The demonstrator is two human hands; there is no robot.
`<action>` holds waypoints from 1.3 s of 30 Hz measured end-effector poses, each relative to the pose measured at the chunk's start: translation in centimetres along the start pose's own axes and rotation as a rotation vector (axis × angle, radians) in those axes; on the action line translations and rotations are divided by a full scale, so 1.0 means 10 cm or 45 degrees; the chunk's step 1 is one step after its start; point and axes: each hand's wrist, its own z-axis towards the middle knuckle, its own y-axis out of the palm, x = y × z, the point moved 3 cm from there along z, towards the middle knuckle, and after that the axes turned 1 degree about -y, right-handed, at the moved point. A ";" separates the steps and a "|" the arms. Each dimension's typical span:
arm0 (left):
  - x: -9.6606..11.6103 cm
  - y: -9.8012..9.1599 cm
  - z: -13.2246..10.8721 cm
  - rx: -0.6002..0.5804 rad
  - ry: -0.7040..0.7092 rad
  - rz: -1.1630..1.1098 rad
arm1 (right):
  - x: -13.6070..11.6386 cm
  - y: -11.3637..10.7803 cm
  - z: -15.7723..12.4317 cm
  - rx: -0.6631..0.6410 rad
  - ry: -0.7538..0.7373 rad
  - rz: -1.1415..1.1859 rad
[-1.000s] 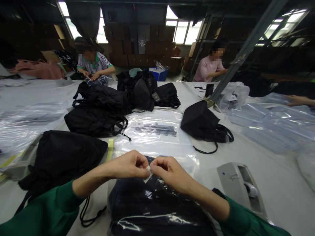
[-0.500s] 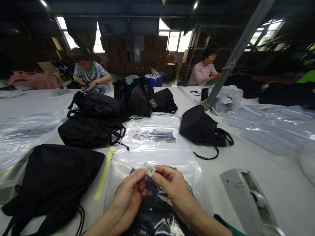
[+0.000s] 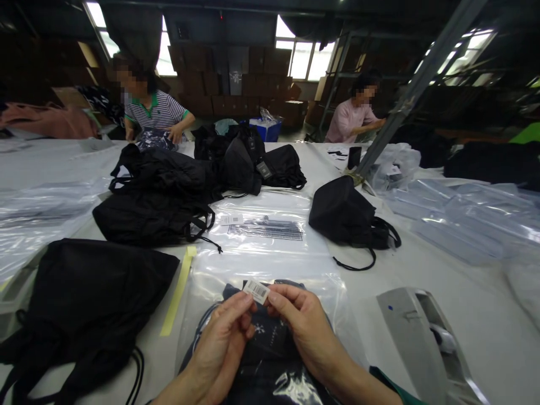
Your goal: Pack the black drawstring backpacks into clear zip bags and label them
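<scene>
Between my two hands is a small white barcode label (image 3: 256, 291). My left hand (image 3: 225, 332) pinches its left end between thumb and fingers, and my right hand (image 3: 301, 320) grips the right end the same way. Directly below lies a dark folded garment (image 3: 270, 349) with a white snowflake-like mark, inside a clear plastic bag (image 3: 341, 315). Beyond the label, a flat stack of clear bags (image 3: 270, 261) carries printed text, and a white tag (image 3: 232, 220) rests on it.
Black drawstring bags lie at the left (image 3: 97, 292), at the back (image 3: 164, 174) and to the right (image 3: 343, 211). A grey dispenser (image 3: 405, 326) stands at right, near a slanted metal post (image 3: 415, 95). Two co-workers (image 3: 158, 109) (image 3: 350, 118) are across the table (image 3: 426, 264).
Both hands still hold the label, now turned slightly flatter to my view. The co-worker at the left has raised and turned their head. My view has tilted down a little.
</scene>
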 end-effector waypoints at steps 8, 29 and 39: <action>0.13 0.04 -0.02 -0.208 -0.112 0.212 | -0.12 -0.16 0.05 -0.002 -0.062 -0.280; 0.39 0.07 0.11 -0.460 -0.355 1.057 | -0.19 -0.22 0.21 -0.424 0.191 -0.645; 0.38 0.04 0.14 -0.439 -0.166 1.172 | 0.04 -0.32 0.07 0.002 0.238 -0.193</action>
